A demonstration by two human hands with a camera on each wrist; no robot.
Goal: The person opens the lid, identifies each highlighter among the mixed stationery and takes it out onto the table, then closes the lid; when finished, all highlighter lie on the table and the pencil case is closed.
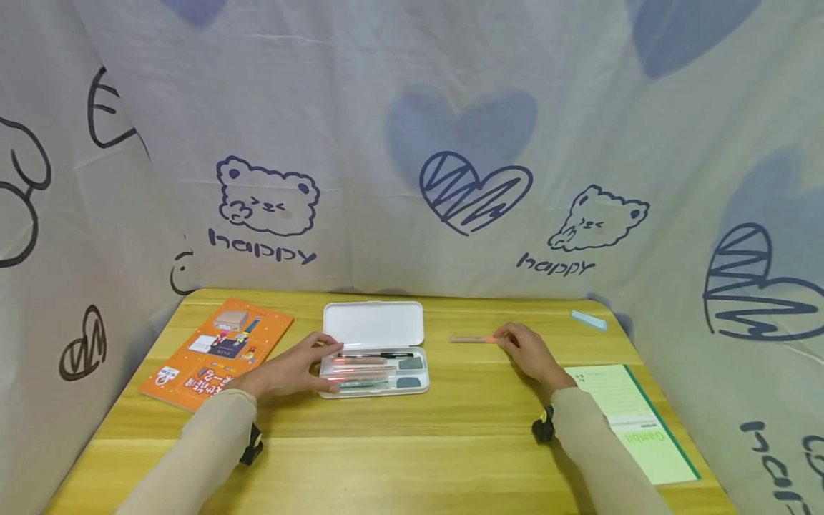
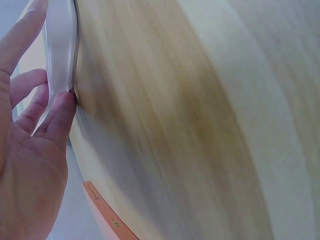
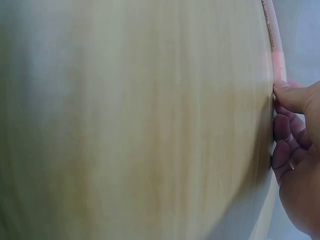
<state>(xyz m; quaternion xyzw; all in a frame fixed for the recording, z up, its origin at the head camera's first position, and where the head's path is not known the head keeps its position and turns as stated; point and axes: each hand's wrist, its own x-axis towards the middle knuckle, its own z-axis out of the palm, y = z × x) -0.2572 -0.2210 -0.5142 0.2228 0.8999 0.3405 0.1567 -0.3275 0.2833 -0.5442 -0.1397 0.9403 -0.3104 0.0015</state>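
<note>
An open white pencil case [image 1: 375, 323] lies in the middle of the table, lid folded back. Several pens [image 1: 363, 370] and two grey-blue pieces fill its tray. My left hand [image 1: 292, 370] holds the case at its left end, thumb at the near corner and fingers towards the hinge; in the left wrist view, fingertips curl against the white case wall [image 2: 61, 45]. To the right of the case, a slim pinkish pen [image 1: 468, 340] with a coral end lies level at the tabletop. My right hand [image 1: 529, 352] pinches its coral end between thumb and fingers.
An orange illustrated book [image 1: 257, 315] lies at the left, partly under my left forearm. On the right are a pale green notebook [image 1: 656, 458], beside my right forearm, and a light blue strip [image 1: 589, 320] near the back corner. A printed curtain [image 1: 360, 107] encloses the table [image 1: 399, 458].
</note>
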